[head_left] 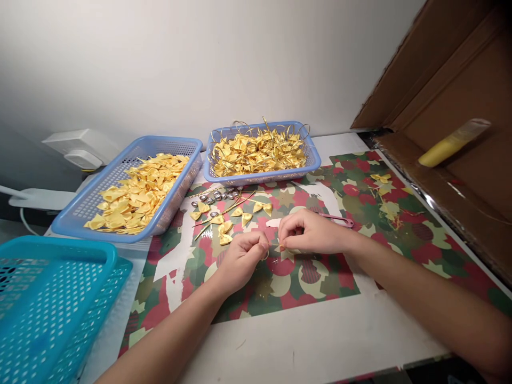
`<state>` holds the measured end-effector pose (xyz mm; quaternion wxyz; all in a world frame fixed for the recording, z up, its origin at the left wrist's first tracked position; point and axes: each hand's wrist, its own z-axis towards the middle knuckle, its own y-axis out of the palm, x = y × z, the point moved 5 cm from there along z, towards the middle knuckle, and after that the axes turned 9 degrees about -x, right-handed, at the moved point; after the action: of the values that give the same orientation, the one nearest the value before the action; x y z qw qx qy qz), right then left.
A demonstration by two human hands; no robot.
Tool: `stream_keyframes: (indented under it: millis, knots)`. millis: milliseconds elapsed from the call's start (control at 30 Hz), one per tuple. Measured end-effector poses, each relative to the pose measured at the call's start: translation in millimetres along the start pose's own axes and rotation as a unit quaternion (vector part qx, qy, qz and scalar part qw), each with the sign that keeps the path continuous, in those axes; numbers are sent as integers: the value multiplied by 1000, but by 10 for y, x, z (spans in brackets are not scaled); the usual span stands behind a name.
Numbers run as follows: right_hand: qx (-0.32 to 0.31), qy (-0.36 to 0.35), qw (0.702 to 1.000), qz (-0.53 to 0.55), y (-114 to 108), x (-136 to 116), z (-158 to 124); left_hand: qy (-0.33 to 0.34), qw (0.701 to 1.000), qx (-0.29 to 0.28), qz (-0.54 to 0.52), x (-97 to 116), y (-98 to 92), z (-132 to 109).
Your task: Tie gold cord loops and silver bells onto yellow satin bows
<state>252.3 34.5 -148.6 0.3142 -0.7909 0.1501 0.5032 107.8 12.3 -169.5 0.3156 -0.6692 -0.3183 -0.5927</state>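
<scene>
My left hand (241, 258) and my right hand (308, 232) meet over the patterned sheet (320, 277), both pinched closed. Between their fingertips runs a thin gold thread or a small yellow piece (276, 248), too small to make out. Several loose yellow bows (224, 226) and small silver bells (216, 196) lie just beyond my hands. Gold cords (224, 210) lie among them. Behind stand a blue basket of plain yellow bows (132, 192) and a blue basket of bows with gold loops (260, 149).
A teal basket (52, 298) sits at the near left. A pink tool (338, 218) lies right of my hands. A cardboard box (460, 160) with a yellow tube (452, 143) stands on the right. A few bows (382, 178) lie far right. A white wall is behind.
</scene>
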Motion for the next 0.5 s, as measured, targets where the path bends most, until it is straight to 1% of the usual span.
stream_keyframes:
  millis: [167,500]
  knots:
    - [-2,-2,1000,1,7,-5,-1,1,1000,5,1,-28,-17,-4]
    - [-40,-7,999,8,26,-3,-9,-10,999,28,-30,-68,-34,4]
